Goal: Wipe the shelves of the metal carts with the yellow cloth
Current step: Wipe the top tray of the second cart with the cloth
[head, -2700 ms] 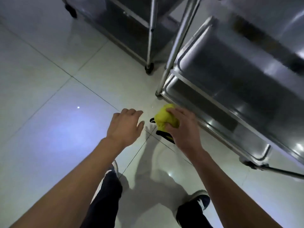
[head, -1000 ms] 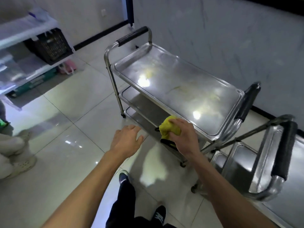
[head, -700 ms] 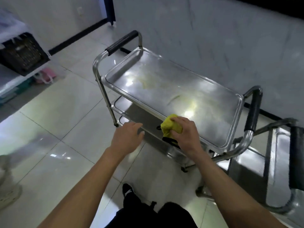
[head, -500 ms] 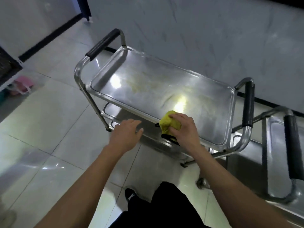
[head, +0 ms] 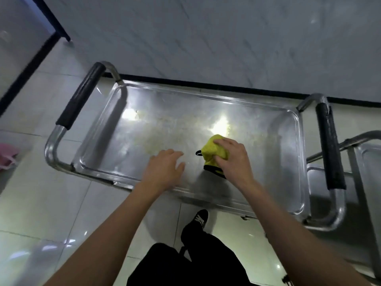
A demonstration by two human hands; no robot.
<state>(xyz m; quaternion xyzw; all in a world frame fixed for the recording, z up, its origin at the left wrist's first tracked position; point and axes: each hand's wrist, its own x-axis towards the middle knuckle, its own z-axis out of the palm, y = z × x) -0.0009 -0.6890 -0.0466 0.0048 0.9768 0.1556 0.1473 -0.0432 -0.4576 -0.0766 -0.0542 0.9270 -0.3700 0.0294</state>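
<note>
A metal cart [head: 296, 124] stands against the wall, seen from above, its top shelf smeared with yellowish residue [head: 165, 129]. Black-padded handles sit at its left end [head: 80, 100] and right end [head: 328, 147]. My right hand [head: 233, 159] grips a bunched yellow cloth [head: 212, 149] with a black edge, over the middle of the top shelf. My left hand [head: 165, 168] hovers beside it over the shelf's near side, fingers relaxed and holding nothing. The lower shelves are hidden under the top one.
A second metal cart [head: 367, 162] stands at the right, close to the first cart's right handle. A grey wall with a black skirting [head: 206, 82] runs behind. My legs and a dark shoe [head: 198, 219] are on the tiled floor below. A pink object [head: 6, 155] lies at far left.
I have risen from the floor beside the lower shelves and stepped up to the cart. Both hands, the right still holding the cloth, now hang over the top shelf instead of its front edge.
</note>
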